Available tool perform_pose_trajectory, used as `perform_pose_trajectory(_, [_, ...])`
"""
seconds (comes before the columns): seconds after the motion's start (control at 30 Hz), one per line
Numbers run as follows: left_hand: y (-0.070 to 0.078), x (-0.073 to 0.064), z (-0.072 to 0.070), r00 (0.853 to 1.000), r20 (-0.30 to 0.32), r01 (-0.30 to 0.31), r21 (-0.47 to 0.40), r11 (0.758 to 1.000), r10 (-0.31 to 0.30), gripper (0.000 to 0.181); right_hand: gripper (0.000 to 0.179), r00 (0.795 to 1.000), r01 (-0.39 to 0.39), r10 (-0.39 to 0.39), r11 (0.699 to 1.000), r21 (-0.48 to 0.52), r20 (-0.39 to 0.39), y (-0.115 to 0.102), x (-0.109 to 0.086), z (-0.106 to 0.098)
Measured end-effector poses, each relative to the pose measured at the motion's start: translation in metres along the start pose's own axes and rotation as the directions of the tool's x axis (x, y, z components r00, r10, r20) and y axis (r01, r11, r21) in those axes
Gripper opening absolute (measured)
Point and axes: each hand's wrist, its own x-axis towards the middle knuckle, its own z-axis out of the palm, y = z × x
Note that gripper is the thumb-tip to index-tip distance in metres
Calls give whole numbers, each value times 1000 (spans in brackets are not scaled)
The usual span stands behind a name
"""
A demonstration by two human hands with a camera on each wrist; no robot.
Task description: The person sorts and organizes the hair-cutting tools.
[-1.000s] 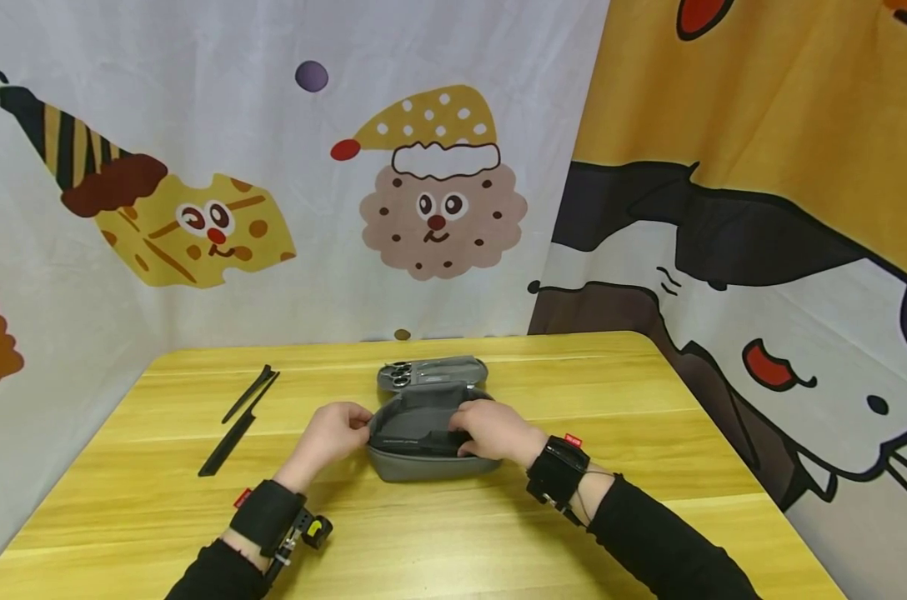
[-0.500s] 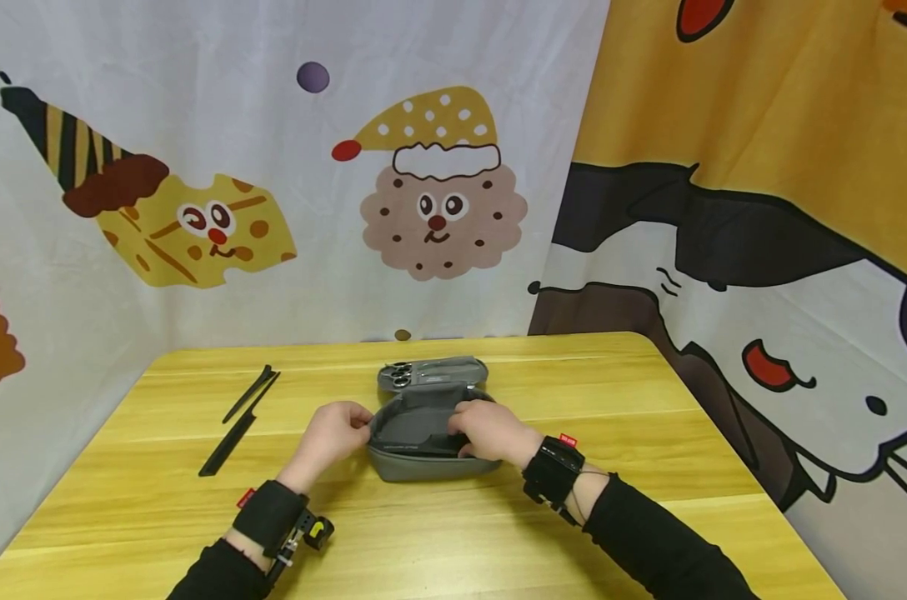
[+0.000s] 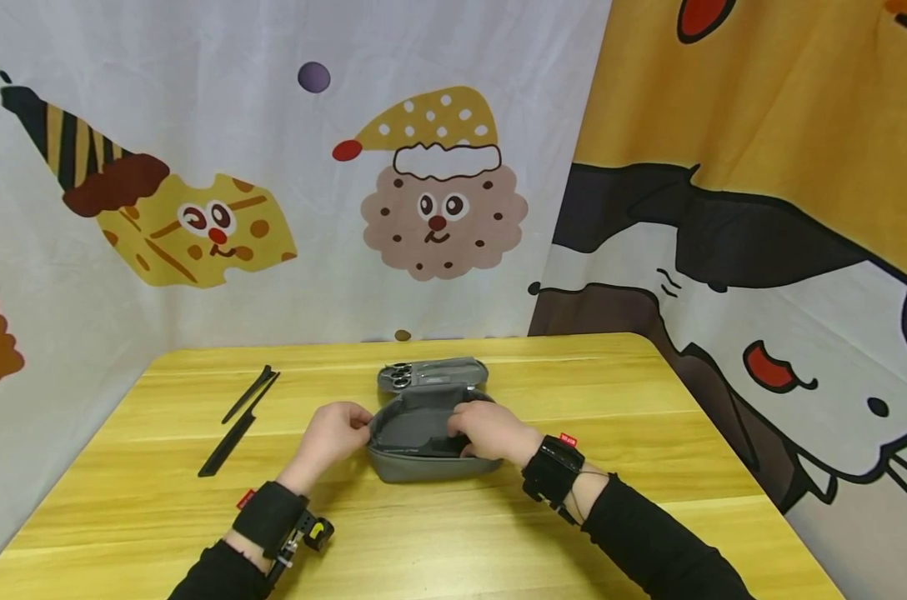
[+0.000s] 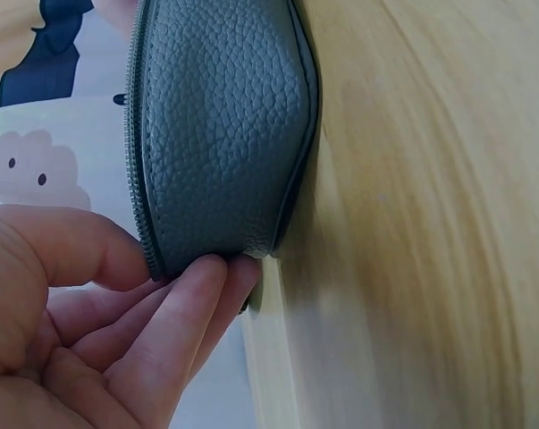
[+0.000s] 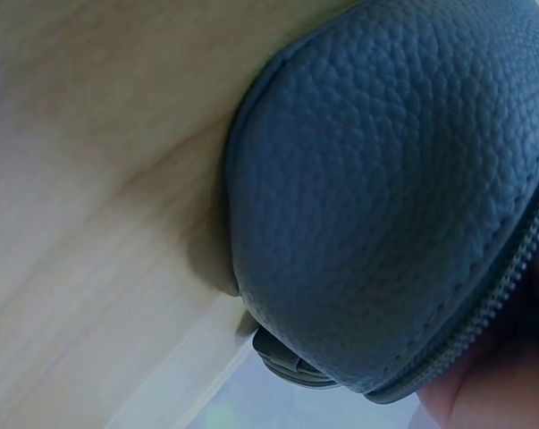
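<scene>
One table (image 3: 641, 450), and mid-table, one case (image 3: 434, 471), open, w/ its one lid (image 3: 478, 375) flopped back on the far side! Two hands on it: L hand (image 3: 336, 433) pinched the left corner, thumb vs. fingers; R hand (image 3: 494, 429) dipped in at the right end, fingertips mostly hidden, so couldn't tell if it gripped anything. And there, the big change: one black item (image 3: 444, 445) along the near wall had sunk lower in the last sec., prob. meaning it was almost bedded down inside. Off left, well apart from the case: one comb, by its looks (image 3: 228, 446), then one clip, approx. (image 3: 247, 394), just beside the comb's tail. Smallest: scissors (image 3: 401, 377) in the lid, no. unclear.
</scene>
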Motion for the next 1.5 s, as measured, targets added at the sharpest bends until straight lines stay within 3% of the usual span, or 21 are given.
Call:
perform_pose_trajectory(0.23, [1,-1,0,1000,4,6,0,1000,-6,10,29,1000,-1,1,1000,17,3,-1,-1,-1])
perform_pose_trajectory(0.57, [0,0,1,1000,-6,6,0,1000,-6,7,28,1000,-6,6,999,-42,-13,-6,1,-2])
perform_pose_trajectory(1.03, [0,0,-1,1000,4,-6,6,1000,6,9,29,1000,-6,6,1000,-10,-8,-2,0,1])
perform_pose_trajectory(1.5, [1,-1,-7,999,48,-24,-3,1000,24,14,33,1000,4,-1,989,149,-17,7,-4,-3])
